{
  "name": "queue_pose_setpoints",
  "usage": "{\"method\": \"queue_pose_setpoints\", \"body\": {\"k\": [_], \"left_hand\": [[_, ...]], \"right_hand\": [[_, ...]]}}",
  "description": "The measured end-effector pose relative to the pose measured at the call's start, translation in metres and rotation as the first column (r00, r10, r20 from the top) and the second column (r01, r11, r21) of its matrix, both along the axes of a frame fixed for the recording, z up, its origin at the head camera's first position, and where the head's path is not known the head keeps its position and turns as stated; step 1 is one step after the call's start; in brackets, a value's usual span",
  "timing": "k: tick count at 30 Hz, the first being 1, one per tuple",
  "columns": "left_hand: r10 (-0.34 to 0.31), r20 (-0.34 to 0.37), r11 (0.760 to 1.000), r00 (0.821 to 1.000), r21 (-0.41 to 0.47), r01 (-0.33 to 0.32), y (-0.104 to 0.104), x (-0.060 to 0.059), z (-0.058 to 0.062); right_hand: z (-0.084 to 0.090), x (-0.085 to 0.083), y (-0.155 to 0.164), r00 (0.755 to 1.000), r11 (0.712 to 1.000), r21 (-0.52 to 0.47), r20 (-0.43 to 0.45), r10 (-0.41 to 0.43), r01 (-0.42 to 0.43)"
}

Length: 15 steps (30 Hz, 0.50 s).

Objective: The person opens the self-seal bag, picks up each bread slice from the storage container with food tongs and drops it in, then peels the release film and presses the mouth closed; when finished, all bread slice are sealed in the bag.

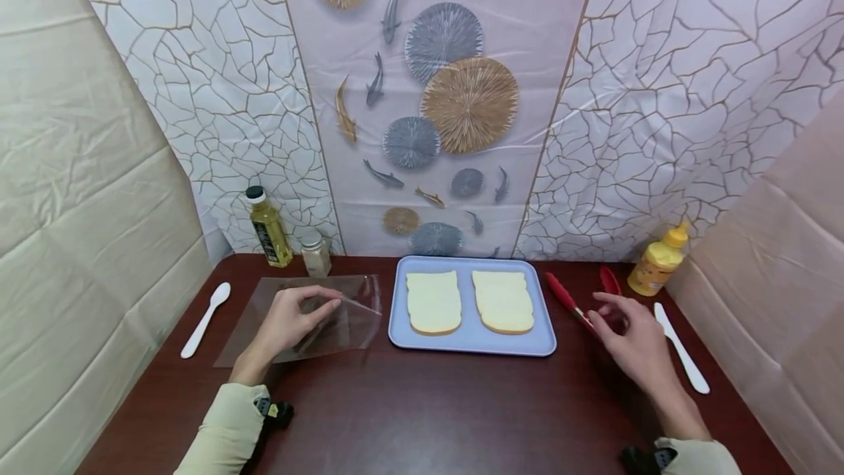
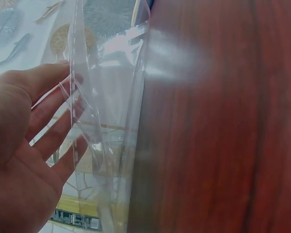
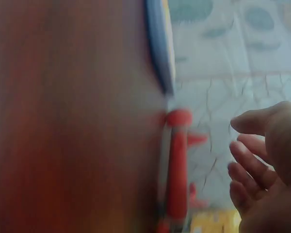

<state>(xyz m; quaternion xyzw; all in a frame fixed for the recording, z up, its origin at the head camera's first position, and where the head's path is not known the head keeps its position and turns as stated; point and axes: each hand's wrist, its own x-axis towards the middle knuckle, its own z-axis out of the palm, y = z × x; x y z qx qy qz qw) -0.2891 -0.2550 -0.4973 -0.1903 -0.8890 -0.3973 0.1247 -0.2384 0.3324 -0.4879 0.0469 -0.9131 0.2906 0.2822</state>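
Count on the table (image 1: 422, 409): two bread slices (image 1: 433, 302) on one blue tray (image 1: 471, 343); one clear plastic bag (image 1: 343, 321); one red tongs (image 1: 572, 300); two white plastic utensils (image 1: 206, 319), one near each side edge; two bottles (image 1: 269, 228); one small jar (image 1: 315, 252), apparently a shaker.

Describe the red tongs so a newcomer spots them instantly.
Start at the blue tray holding two bread slices; just off its right edge, on the dark table, lie the red tongs, by the right hand. They are the only red item; the knife beyond is white.
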Motion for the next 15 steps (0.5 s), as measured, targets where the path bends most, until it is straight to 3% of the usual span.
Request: {"method": "queue_pose_setpoints", "body": {"k": [4,8,11,15], "left_hand": [[-0.002,-0.017,1.000,1.000,-0.001,0.002,0.002,0.000,-0.001],[-0.001,-0.020,1.000,1.000,0.000,0.001,0.002,0.000,0.000],[-0.002,-0.015,1.000,1.000,0.003,0.002,0.002,0.000,0.001],[0.000,-0.005,1.000,1.000,0.003,0.000,0.002,-0.001,0.000]], "right_hand": [[-0.008,0.008,0.026,0.997,0.997,-0.022,0.028,-0.075,0.075],[-0.015,0.010,0.041,0.972,0.992,-0.017,0.201,-0.122,0.128],[-0.019,0.009,0.048,0.939,0.993,0.026,0.322,-0.121,0.119],[-0.023,0.006,0.053,0.929,0.997,0.033,0.361,-0.082,0.075]]}}
